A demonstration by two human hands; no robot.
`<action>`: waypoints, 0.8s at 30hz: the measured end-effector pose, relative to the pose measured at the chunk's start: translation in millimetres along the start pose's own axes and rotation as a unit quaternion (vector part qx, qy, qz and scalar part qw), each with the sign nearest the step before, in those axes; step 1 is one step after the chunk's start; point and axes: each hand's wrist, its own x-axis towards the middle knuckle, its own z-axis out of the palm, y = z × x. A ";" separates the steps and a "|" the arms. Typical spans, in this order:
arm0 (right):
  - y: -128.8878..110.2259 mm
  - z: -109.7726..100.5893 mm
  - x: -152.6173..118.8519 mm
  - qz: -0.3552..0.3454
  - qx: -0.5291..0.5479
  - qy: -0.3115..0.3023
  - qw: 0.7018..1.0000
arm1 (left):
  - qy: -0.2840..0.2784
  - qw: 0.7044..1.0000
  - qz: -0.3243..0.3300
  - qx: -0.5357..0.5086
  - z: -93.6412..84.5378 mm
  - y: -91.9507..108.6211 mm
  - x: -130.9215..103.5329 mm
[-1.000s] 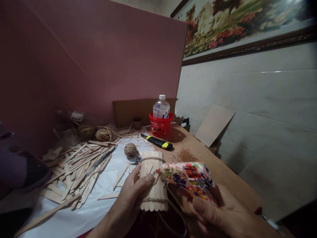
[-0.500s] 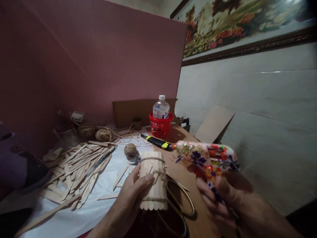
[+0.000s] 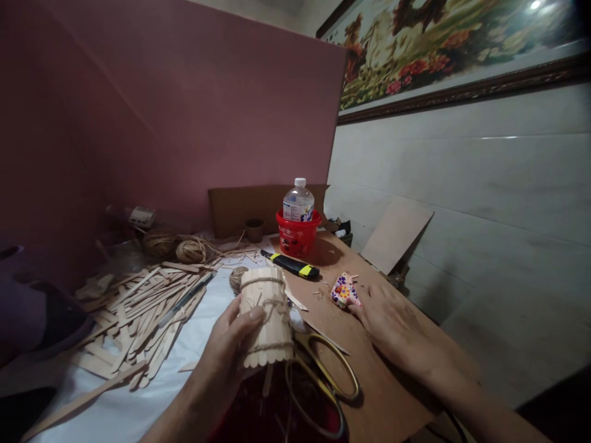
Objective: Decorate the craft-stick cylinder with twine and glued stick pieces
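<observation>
My left hand is wrapped round a cylinder of upright craft sticks, tied with twine near its top and bottom. A knotted bit of twine sticks out at its middle, by my thumb. Low over the brown board on the right, my right hand is closed on a flower-patterned hot glue gun. Only part of the gun shows; the rest lies under the hand, and the fingers are slightly blurred. Between the hands lies a pair of gold-handled scissors, partly behind the cylinder.
A black and yellow utility knife lies before a red bucket holding a plastic bottle. Loose craft sticks are heaped on the left, with twine balls behind them. A small brown pot stands at the back.
My right hand has lowered the glue gun from in front of me to the board, farther away. My left hand has shifted the cylinder left and slightly up, tilting it.
</observation>
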 end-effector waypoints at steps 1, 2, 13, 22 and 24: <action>-4.7 -4.5 0.2 0.003 -0.011 0.000 1.000 | 0.020 1.000 -0.002 0.002 -0.2 3.2 0.0; -10.2 -9.4 0.8 -0.001 -0.014 -0.003 1.000 | 0.038 0.999 -0.001 -0.002 -0.4 6.1 0.0; -80.5 -10.8 32.5 -0.139 0.128 -0.079 0.979 | 0.082 0.992 0.062 -0.076 -2.1 11.2 2.0; -66.3 -28.3 31.3 -0.117 0.111 -0.122 0.979 | 0.051 0.996 0.054 -0.040 -17.9 11.4 8.0; -64.9 -27.3 31.4 -0.123 0.115 -0.138 0.976 | 0.048 0.996 0.056 -0.042 -18.7 10.8 9.0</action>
